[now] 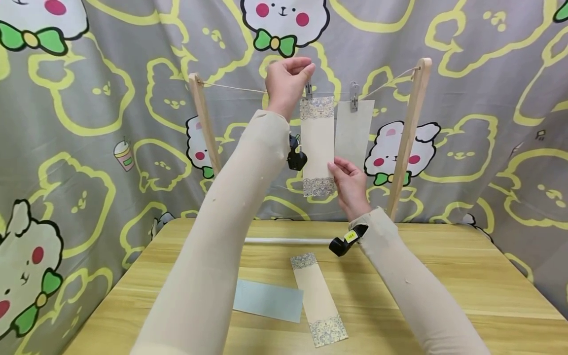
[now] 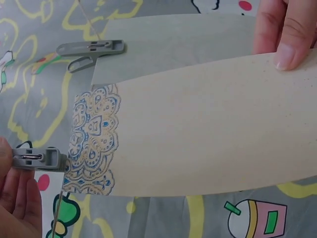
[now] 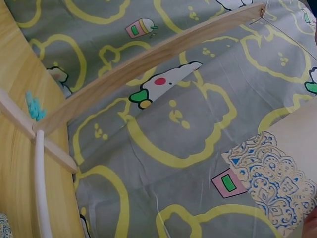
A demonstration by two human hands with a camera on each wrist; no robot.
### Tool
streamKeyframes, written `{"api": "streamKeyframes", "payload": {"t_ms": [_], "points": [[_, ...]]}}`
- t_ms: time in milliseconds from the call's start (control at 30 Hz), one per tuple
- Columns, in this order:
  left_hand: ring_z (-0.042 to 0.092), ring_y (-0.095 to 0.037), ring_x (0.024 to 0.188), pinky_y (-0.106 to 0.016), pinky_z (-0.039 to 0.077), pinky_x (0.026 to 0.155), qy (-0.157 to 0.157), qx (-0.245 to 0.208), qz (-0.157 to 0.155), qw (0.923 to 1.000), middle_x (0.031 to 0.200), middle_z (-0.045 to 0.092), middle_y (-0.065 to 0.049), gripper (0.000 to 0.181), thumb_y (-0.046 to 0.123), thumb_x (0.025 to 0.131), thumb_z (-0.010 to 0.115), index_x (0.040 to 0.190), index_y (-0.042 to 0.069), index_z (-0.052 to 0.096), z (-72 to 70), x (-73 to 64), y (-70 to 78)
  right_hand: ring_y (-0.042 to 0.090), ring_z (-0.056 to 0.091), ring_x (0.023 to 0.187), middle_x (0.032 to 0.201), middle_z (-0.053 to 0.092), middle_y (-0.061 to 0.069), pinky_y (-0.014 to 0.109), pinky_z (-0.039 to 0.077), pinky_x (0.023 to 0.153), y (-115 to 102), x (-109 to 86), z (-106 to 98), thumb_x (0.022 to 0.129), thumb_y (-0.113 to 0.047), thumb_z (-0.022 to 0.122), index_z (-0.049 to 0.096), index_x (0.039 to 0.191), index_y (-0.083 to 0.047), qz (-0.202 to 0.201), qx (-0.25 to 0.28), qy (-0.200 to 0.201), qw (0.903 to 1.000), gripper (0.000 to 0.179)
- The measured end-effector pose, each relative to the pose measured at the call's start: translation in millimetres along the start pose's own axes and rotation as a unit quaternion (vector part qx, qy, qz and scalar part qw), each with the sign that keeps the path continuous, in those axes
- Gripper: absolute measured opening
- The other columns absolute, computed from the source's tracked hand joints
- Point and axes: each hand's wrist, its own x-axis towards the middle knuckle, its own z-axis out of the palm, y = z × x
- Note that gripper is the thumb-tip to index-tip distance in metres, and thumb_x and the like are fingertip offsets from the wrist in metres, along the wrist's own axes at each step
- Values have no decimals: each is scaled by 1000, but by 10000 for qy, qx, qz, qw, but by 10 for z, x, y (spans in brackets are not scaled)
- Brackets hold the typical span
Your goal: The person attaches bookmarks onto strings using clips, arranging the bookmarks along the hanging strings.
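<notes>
My left hand (image 1: pixel 288 86) is raised at the line and pinches a grey clothespin (image 2: pixel 39 157) between thumb and fingers. The clothespin's nose meets the top edge of a cream paper strip (image 1: pixel 317 148) with blue lace-like bands at both ends. That strip hangs upright in front of the string (image 1: pixel 235 88). My right hand (image 1: pixel 352 190) pinches the strip's right edge, low down above the bottom band. Just right of it, a plain pale strip (image 1: pixel 355 129) hangs from a second grey clothespin (image 1: pixel 353 96). In the right wrist view the patterned end shows but the right hand is mostly out of frame.
Two wooden posts (image 1: pixel 410 135) hold the string's ends. A white rod (image 1: pixel 293 241) runs low across the table. On the wooden table (image 1: pixel 390 305) lie another patterned strip (image 1: pixel 318 296) and a light blue strip (image 1: pixel 268 301). A small teal object (image 3: pixel 33 105) sits by one post's foot.
</notes>
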Motion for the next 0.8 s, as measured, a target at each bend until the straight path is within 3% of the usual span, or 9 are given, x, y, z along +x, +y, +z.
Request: {"api": "streamKeyframes", "payload": {"t_ms": [433,800], "points": [[65,-7,86,-13,48,72,67,389,-112,9992,94,72,-1,19,18,83,73,101,11,74,77,-16,-75,5,59,67,75,67,-3,14,47,61,45,25,18,82,3,70,68,79,-14,-107,-96,-70,9999,17],[64,-4,90,-15,46,78,-36,1076,-375,9935,97,72,5,20,25,83,73,101,16,75,97,-41,-128,7,61,70,81,69,0,15,50,66,94,41,-12,81,5,69,69,79,-14,58,-80,-59,9999,20]]}}
